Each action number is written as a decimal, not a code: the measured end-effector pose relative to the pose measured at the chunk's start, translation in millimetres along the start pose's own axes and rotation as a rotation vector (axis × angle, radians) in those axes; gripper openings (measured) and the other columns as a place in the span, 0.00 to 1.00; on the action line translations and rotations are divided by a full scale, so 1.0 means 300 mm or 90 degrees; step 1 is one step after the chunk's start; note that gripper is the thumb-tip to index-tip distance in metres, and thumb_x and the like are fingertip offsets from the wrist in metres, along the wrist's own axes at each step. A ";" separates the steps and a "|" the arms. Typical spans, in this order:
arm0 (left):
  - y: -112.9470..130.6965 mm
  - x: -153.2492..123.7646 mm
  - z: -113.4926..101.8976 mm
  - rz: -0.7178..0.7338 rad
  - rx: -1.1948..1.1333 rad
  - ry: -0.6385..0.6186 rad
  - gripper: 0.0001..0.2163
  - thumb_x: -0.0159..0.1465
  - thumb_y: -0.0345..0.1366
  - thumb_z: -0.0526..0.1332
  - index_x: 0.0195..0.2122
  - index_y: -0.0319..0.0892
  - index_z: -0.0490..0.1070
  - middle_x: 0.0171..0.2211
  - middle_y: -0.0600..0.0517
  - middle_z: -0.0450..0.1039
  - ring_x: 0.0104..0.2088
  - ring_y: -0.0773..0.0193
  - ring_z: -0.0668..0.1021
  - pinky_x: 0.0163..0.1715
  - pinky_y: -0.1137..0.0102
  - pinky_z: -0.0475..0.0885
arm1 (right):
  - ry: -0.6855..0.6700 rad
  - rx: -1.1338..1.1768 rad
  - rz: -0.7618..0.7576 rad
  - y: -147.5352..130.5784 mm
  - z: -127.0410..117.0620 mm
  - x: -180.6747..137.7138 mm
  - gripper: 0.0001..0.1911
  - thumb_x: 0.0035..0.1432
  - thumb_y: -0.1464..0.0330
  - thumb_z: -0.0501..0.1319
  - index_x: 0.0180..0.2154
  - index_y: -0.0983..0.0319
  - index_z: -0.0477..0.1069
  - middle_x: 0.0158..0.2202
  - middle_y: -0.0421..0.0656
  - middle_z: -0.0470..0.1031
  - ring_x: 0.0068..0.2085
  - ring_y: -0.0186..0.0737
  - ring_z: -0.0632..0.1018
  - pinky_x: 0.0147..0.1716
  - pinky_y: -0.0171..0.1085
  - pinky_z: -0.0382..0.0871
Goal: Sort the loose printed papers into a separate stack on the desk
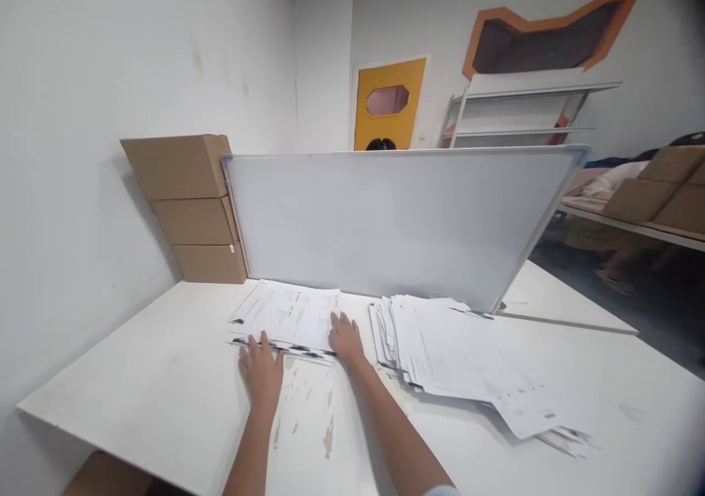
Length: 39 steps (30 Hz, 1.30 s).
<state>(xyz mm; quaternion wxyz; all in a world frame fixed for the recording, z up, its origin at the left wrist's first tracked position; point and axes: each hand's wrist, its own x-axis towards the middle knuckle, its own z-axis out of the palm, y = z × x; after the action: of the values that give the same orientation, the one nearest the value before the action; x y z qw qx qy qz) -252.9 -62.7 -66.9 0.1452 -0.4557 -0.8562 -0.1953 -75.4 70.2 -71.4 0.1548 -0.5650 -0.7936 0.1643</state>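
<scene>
A stack of printed paper sheets (291, 312) lies on the white table (165, 356), near the foot of the whiteboard. At the stack's near edge rests my left hand (261, 371), its fingers apart and their tips touching the paper. Against the right edge of the same stack lies my right hand (346, 338), fingers stretched forward along the sheets. Neither hand is wrapped around anything. Right of my right hand, a larger, untidy pile of papers (452, 349) spreads across the table, with some sheets sliding out toward its near right end.
A whiteboard (396, 217) stands upright across the table behind the papers. Three stacked cardboard boxes (192, 220) are at its left end, beside the wall. Worn marks (329, 437) show on the near tabletop. Farther back are a metal shelf (518, 132) and more boxes (642, 200).
</scene>
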 end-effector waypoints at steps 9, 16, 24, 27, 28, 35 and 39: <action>0.092 -0.005 0.104 0.033 -0.014 -0.037 0.40 0.60 0.46 0.57 0.60 0.11 0.48 0.58 0.16 0.55 0.62 0.32 0.57 0.59 0.49 0.52 | -0.007 -0.019 -0.024 0.005 0.024 -0.015 0.31 0.65 0.57 0.40 0.66 0.59 0.45 0.69 0.49 0.39 0.68 0.45 0.44 0.63 0.49 0.35; 0.129 0.045 0.125 0.042 -0.043 -0.012 0.39 0.61 0.46 0.56 0.62 0.14 0.46 0.59 0.18 0.55 0.63 0.36 0.56 0.59 0.48 0.53 | 0.039 -0.006 0.025 0.000 0.023 -0.010 0.33 0.66 0.57 0.37 0.67 0.68 0.41 0.69 0.55 0.41 0.68 0.47 0.46 0.62 0.46 0.40; 0.134 0.024 0.075 0.106 -0.060 0.030 0.33 0.63 0.44 0.52 0.62 0.22 0.52 0.64 0.26 0.49 0.65 0.39 0.50 0.60 0.48 0.51 | 0.109 0.087 0.061 -0.008 -0.054 0.021 0.28 0.67 0.64 0.38 0.64 0.68 0.52 0.63 0.53 0.59 0.65 0.44 0.57 0.60 0.43 0.49; 0.150 0.031 0.051 0.244 -0.103 0.013 0.27 0.65 0.40 0.49 0.62 0.28 0.56 0.65 0.34 0.50 0.66 0.46 0.50 0.62 0.50 0.48 | 0.134 0.143 0.064 -0.031 -0.095 -0.008 0.28 0.68 0.63 0.34 0.64 0.67 0.51 0.65 0.52 0.56 0.65 0.42 0.56 0.61 0.43 0.50; 0.153 0.034 0.047 0.287 -0.116 -0.007 0.25 0.66 0.38 0.48 0.62 0.31 0.57 0.65 0.37 0.52 0.66 0.49 0.51 0.63 0.52 0.48 | 0.143 0.160 0.068 -0.051 -0.099 -0.042 0.29 0.68 0.64 0.33 0.65 0.69 0.49 0.66 0.52 0.53 0.66 0.42 0.54 0.61 0.43 0.49; 0.160 0.075 0.067 0.414 -0.156 -0.105 0.21 0.64 0.35 0.51 0.58 0.38 0.65 0.60 0.44 0.64 0.62 0.52 0.63 0.61 0.56 0.56 | 0.135 0.226 -0.329 -0.144 -0.064 -0.573 0.30 0.65 0.57 0.47 0.66 0.56 0.48 0.67 0.42 0.53 0.67 0.39 0.51 0.64 0.45 0.45; 0.175 0.080 0.038 0.423 -0.184 -0.064 0.20 0.66 0.32 0.48 0.59 0.36 0.61 0.62 0.42 0.61 0.65 0.51 0.57 0.60 0.54 0.57 | 0.322 0.216 -0.148 0.113 -0.198 -0.681 0.27 0.66 0.60 0.46 0.64 0.58 0.53 0.66 0.46 0.55 0.66 0.40 0.54 0.63 0.46 0.47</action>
<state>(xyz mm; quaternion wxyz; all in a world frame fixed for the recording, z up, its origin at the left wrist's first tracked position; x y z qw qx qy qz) -222.8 -13.2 -56.1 0.0927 -0.7337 -0.6311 -0.2341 43.0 -107.8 -45.2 0.4567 -0.4596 -0.7506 0.1296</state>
